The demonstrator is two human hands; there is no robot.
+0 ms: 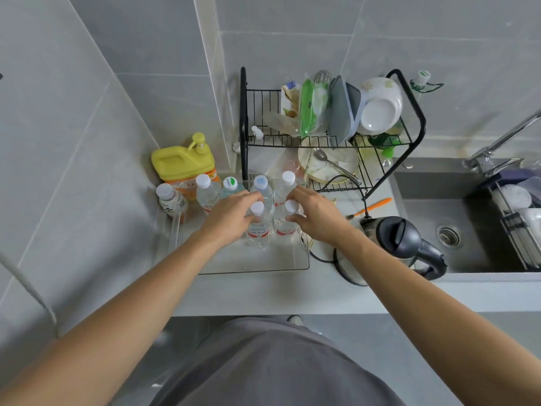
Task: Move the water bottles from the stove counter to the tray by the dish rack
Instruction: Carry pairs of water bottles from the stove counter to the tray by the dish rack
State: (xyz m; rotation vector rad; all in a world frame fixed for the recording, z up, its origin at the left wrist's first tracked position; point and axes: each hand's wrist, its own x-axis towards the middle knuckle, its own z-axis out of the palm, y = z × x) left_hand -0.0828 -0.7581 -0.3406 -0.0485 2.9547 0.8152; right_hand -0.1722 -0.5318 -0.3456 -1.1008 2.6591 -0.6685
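A clear plastic tray (257, 263) lies on the counter in front of the black dish rack (409, 142). Several white-capped water bottles stand upright in it. My left hand (231, 213) grips a red-labelled bottle (257, 230) near its neck at the tray's middle. Beside it stands a second bottle (288, 221), whose neck my right hand (314, 215) grips. Behind them stand two more bottles (261, 186) (287, 180), plus others (205, 191) and a green-capped one (231, 184) to the left.
A yellow detergent jug (184, 162) and a tea bottle (171, 202) stand at the tray's left. A dark electric kettle (392, 244) sits right of the tray, an orange toothbrush (370, 208) behind it. The sink (439, 218) and tap (497, 148) lie further right.
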